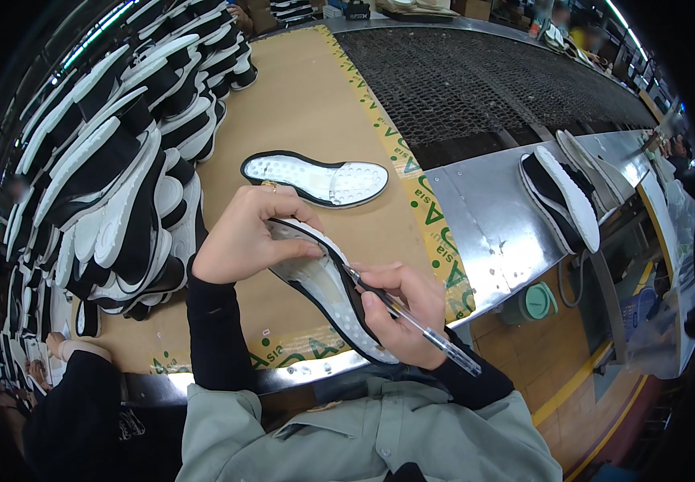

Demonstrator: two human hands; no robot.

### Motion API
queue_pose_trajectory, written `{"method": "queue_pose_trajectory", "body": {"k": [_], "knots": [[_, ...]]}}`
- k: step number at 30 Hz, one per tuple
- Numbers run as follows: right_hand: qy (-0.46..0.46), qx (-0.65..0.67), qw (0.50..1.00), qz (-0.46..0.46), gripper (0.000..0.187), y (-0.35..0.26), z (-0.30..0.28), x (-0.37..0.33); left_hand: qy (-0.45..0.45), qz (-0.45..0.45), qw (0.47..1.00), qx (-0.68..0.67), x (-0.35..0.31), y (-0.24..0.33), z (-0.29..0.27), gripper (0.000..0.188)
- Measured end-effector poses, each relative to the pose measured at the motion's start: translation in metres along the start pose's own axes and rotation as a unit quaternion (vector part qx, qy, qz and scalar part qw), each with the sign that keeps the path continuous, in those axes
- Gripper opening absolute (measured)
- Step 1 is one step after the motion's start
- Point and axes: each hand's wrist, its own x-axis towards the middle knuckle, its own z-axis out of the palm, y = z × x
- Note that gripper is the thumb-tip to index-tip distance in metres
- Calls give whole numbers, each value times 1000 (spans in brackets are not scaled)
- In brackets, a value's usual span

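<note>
My left hand [244,234] grips the top end of a black-and-white shoe sole [325,291], holding it tilted above the cardboard-covered table [299,104]. The fingers of my right hand [406,313] are closed around a clear pen [419,328], whose tip touches the inner face of the sole while that hand also steadies the sole's lower edge. A second sole [315,178] lies flat on the cardboard just beyond my left hand, inner side up.
A large heap of black-and-white soles [122,161] fills the table's left side. A dark mesh conveyor [476,80] runs at the right, with a metal ledge [484,217] carrying two more soles [564,193]. Another person's arm [74,377] is at lower left. A green bucket [536,301] stands below.
</note>
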Motion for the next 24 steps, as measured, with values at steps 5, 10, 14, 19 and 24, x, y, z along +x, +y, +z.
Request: {"method": "queue_pose_trajectory", "body": {"k": [5,10,14,19,24], "knots": [[14,-32,999,-38,15,1,1,-6,-3,-16,1000,-3,0,0,0,23],[5,-45,998,-39,15,-4,-2,-9,1,-11,1000,4,0,0,0,23],[-18,-70,996,-50,19,-3,-10,-13,6,4,1000,0,0,-3,2,25],[-65,-125,990,-30,20,-10,-27,-16,9,6,1000,6,2,-5,2,24],[-103,-140,985,-14,18,-9,-44,-22,8,-3,1000,6,2,-5,3,23]]}}
